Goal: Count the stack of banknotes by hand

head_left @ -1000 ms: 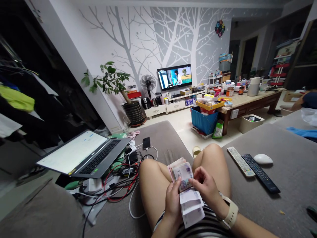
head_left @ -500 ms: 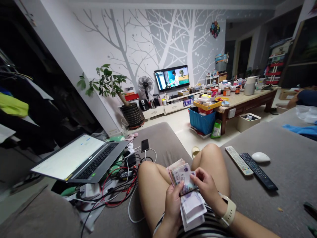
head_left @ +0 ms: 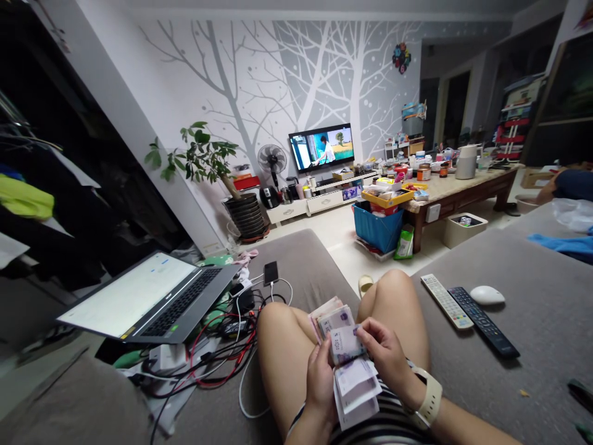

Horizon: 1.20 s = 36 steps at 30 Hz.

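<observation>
Head view: the left hand [head_left: 319,374] grasps the notes [head_left: 343,342] along their left side, thumb on top, while the right hand [head_left: 388,351] pinches the right edge of the uppermost one between thumb and finger. The notes are above the lap, between the legs [head_left: 282,352], spread at the far end, with pinkish ones at the far left and purple-grey ones marked 5 on top. Nearer, pale sheets [head_left: 356,398] hang toward the striped clothing. A watch [head_left: 430,395] with a pale strap circles the right wrist. Left of the legs, cables [head_left: 248,346] lie tangled on the sofa [head_left: 303,250], near an open laptop [head_left: 189,306] and, farther off, a phone [head_left: 270,272] with a white lead. To the right lie a white remote [head_left: 447,301] and a black remote [head_left: 484,322], with the mouse [head_left: 487,295] just beside the black one. Far off, a TV [head_left: 322,148] shows a picture, with a fan [head_left: 272,159] to its left and a crowded counter [head_left: 447,202] to its right. A blue box [head_left: 377,228] stands at the counter's left end.
</observation>
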Motion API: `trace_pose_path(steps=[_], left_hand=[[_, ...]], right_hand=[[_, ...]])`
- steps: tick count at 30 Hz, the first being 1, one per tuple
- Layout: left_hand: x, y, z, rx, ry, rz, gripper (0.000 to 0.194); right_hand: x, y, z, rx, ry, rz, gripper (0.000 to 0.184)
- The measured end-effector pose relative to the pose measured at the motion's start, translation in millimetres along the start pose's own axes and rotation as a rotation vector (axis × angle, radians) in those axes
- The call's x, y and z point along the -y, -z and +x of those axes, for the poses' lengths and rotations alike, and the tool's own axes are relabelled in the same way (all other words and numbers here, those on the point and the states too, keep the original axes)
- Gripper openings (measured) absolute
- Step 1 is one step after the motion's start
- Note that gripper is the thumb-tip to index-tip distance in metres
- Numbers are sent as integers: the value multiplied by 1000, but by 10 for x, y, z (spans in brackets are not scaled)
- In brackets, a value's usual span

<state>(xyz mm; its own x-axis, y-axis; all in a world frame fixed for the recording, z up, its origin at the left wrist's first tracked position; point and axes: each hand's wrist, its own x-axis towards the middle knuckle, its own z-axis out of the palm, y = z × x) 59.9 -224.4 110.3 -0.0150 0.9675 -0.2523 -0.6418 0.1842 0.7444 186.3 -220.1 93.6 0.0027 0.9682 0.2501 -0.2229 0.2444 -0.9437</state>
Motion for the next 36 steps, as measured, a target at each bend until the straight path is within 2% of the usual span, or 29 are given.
trace_pose_path(steps=[14,19,24,36], left_hand=[[-33,-48,-43,-36,-18,55,25],[-35,-49,-55,-60,-30,87,29],[-18,-21,-42,-34,-52,106,31],[-6,-22,-31,-16,-6,44,37]], right_hand=[[-18,10,-5,-8,-2,1,39],[-11,12,-17,3,-6,15,37],[-19,17,-23,15,-10,12,37],[-14,17,-30,8,3,32,37]])
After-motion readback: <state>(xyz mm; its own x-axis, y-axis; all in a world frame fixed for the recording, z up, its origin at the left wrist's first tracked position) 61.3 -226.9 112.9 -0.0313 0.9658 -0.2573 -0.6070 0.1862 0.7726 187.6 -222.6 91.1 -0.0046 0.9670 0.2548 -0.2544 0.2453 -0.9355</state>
